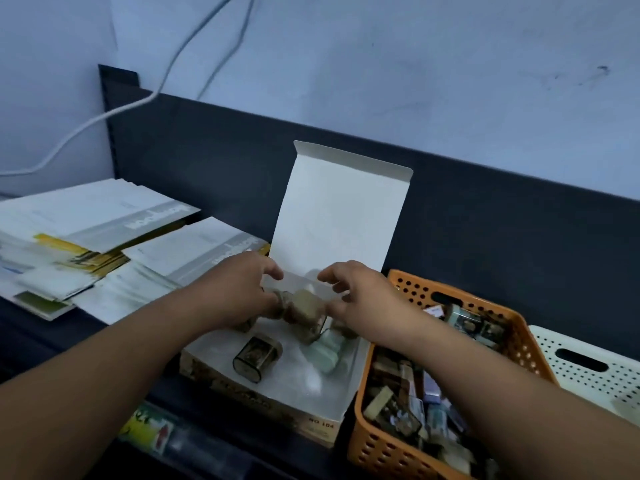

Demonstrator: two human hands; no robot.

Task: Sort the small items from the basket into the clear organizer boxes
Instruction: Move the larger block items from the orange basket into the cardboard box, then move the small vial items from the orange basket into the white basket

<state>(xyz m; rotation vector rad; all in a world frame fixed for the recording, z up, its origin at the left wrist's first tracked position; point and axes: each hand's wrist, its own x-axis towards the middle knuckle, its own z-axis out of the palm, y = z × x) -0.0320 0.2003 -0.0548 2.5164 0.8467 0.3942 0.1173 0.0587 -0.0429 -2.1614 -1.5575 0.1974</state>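
Orange basket (408, 282), lower right of the frame, sat packed with small items (398, 414). At centre, over the open cardboard box (263, 405), the left hand (239, 289) and right hand (360, 299) were close together, seemingly each gripping an end of a tan cluster of cases (301, 306). Light, rigid, probably slick; best pinched by the flat sides

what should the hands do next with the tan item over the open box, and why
Probably set the tan item down on the bare floor of the box and release. The left hand and right hand both hold it low inside, lid up, and free floor shows beside the oval tin.
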